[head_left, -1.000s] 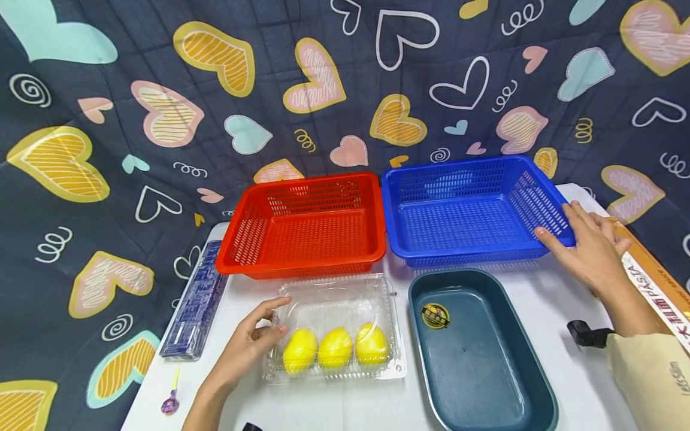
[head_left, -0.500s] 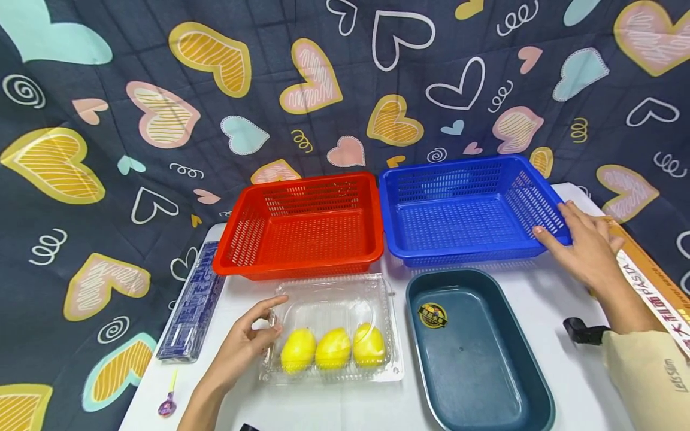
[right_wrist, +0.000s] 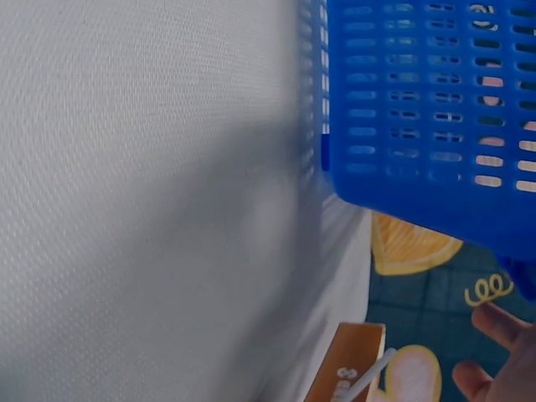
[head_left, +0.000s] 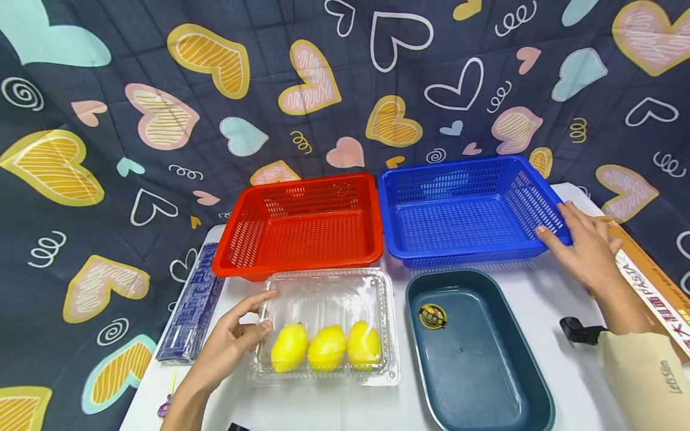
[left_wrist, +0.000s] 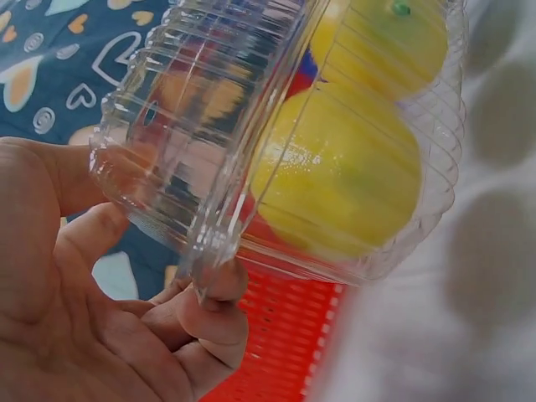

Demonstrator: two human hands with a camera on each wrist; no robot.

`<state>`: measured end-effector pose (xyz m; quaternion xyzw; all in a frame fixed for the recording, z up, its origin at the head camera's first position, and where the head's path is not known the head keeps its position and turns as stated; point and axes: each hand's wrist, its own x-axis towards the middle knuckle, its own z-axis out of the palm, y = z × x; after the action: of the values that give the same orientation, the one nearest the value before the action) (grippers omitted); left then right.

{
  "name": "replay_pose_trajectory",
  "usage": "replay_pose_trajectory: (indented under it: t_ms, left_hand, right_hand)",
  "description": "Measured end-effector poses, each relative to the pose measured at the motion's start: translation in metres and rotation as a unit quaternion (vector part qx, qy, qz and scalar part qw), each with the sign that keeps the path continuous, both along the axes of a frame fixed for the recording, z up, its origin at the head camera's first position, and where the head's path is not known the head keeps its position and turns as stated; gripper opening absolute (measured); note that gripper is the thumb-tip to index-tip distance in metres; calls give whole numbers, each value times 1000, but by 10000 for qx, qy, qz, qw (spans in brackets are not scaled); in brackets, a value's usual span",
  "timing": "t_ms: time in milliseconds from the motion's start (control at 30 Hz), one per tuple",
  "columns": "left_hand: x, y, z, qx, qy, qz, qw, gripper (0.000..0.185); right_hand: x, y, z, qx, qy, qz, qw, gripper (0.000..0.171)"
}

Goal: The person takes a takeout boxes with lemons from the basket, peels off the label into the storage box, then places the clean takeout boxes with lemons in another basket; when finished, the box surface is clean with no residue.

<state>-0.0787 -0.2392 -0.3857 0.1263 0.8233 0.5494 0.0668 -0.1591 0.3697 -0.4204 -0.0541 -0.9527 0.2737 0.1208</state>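
A clear plastic clamshell container [head_left: 318,293] holds three yellow lemons [head_left: 327,347] in a row. My left hand [head_left: 223,347] grips its left edge; in the left wrist view curled fingers [left_wrist: 213,322] pinch the rim. The container looks slightly raised off the white table. At the right, my right hand [head_left: 587,248] rests by the front right corner of the blue basket [head_left: 458,245], thumb at the rim and fingers fairly straight. The right wrist view catches only two fingertips [right_wrist: 494,327] at its edge, below the basket's slotted wall.
A red basket [head_left: 302,263] stands behind the container, beside the blue one. In front of the blue basket lies a dark teal tray [head_left: 469,359]. Further things are a blue packet [head_left: 191,305], a lollipop [head_left: 164,409] and an orange pasta box [head_left: 647,275].
My left hand and the lemon container have shifted a little left and up, the container seeming to lift from the table. My right hand stays at the blue basket's corner.
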Motion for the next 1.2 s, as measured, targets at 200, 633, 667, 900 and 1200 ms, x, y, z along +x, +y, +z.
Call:
replay_pose_trajectory:
  t_ms: [200, 633, 667, 900, 1200]
  left_hand:
    - [1, 5, 22, -111, 146, 83, 9998, 48]
    - [-18, 24, 61, -430, 679, 114, 9967, 49]
    - [-20, 26, 63, -431, 702, 114, 9965, 50]
    - [-45, 44, 71, -379, 751, 48, 9964, 49]
    - [-79, 82, 81, -464, 697, -30, 9965, 44]
  right_hand:
    - [-2, -1, -1, -31, 165, 20, 9999, 79]
    - [-5, -1, -3, -18, 295, -26, 9996, 77]
    - [-5, -1, -3, -25, 259, -32, 9997, 77]
    - [-2, -1, -3, -135, 150, -48, 9998, 78]
    - [-2, 0, -4, -156, 183, -63, 9997, 78]
